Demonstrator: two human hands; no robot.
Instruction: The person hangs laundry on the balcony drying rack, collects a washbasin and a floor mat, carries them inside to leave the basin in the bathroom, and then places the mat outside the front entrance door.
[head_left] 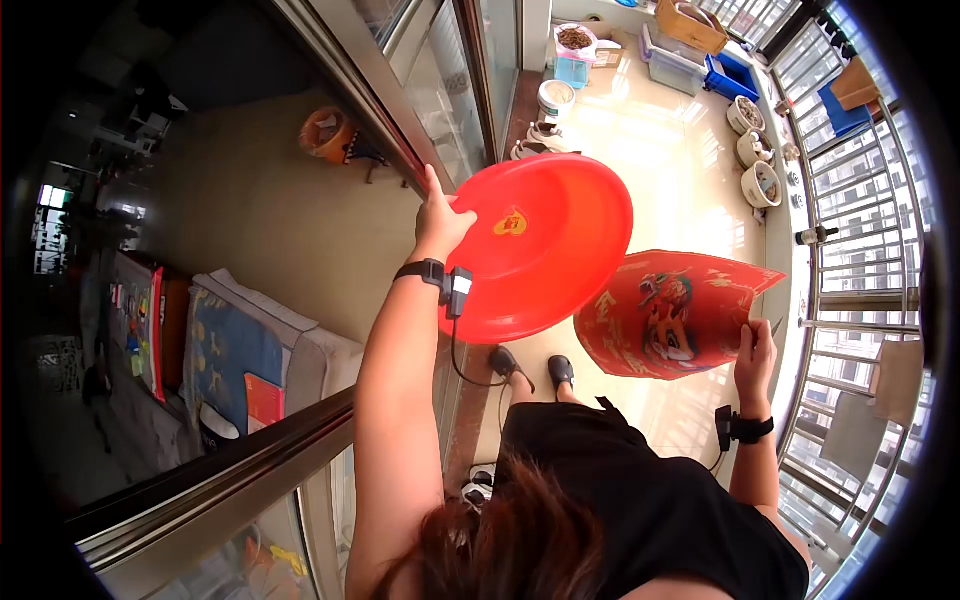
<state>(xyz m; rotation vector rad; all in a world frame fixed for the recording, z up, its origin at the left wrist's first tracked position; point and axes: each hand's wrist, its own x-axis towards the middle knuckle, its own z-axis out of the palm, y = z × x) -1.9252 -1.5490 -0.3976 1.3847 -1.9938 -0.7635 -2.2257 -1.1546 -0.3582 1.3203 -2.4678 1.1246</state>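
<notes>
At the far left, beyond the glazed door, a sofa [315, 345] is standing in the darker room, and a blue patterned cover [235, 345] is lying over it. Farther back, an orange stool-like object [330, 135] is resting on the floor. The metal door frame [355, 90] is running diagonally toward the left hand [440, 222]. This hand is gripping the left rim of the red plastic basin [570, 240], its thumb lying over the inner face and one finger extending beside the frame; contact with the frame cannot be confirmed. The basin is hanging tilted at the centre, its interior facing the camera. Behind it, a white bucket [556, 97] is standing on the tiled floor. Just right of the basin, a red printed sheet [625, 320] is curving above the tiles. The right hand [757, 350] is closing on the sheet's right edge, fingers drawn together. Farther right, three white planters [762, 190] are standing in a row, and a green glass bottle [815, 236] is lying near the window bars [850, 255].
</notes>
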